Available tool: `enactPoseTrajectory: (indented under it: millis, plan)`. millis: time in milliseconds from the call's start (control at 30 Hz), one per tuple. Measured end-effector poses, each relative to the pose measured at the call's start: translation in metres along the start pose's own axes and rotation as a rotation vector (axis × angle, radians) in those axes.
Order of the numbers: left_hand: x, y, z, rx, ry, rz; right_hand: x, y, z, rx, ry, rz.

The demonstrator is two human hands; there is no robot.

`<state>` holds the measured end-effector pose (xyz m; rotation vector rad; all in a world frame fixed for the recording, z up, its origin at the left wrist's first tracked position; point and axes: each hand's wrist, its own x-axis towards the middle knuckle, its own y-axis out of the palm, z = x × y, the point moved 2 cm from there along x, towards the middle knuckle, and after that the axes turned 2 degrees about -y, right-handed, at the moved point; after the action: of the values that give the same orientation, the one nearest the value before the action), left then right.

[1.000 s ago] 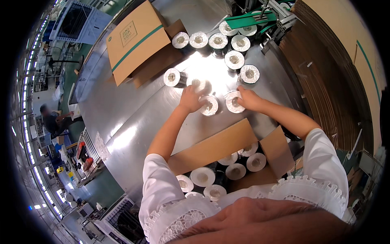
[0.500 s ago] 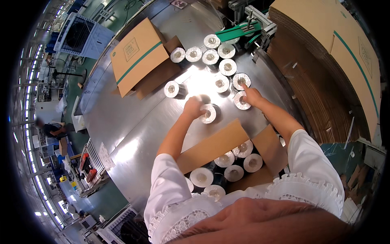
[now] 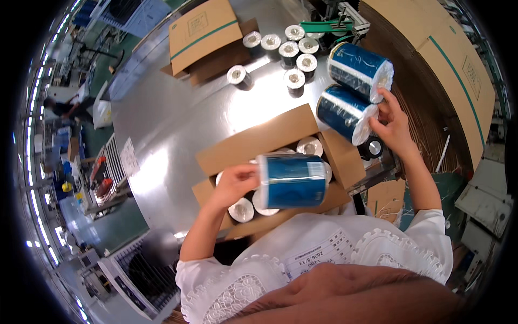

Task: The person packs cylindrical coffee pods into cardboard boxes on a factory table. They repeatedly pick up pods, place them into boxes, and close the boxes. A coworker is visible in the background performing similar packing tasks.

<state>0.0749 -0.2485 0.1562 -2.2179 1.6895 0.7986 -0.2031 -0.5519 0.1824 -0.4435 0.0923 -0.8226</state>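
My left hand grips the white end of a blue wrapped roll. That roll lies sideways above an open cardboard box and hides part of its inside. My right hand is up at the right with its fingers pressed into the white ends of two more rolls. Of these, the upper blue roll and the lower blue roll are tilted, one above the other. Inside the box stand several rolls, white ends up, such as a roll near its left side.
Several rolls stand on the metal table, and a single roll is apart from them. Behind it lies a second cardboard box. A green guide is at the back. Stacked flat cardboard lines the right side.
Both hands have come back from the table toward me, lifting rolls off it: one in the left hand, two in the right. The view has shifted, so the box now appears higher.
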Motion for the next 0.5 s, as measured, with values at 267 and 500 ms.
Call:
enactPoseTrajectory:
  millis: [267,500]
  plan:
    - [0.031,0.098,0.085,1.622,0.511,-0.151,-0.085,0.065,0.06,-0.448,-0.174,0.721]
    - [0.026,0.098,0.087,1.53,0.395,-0.014,-0.116,0.143,-0.036,-0.685,0.061,0.928]
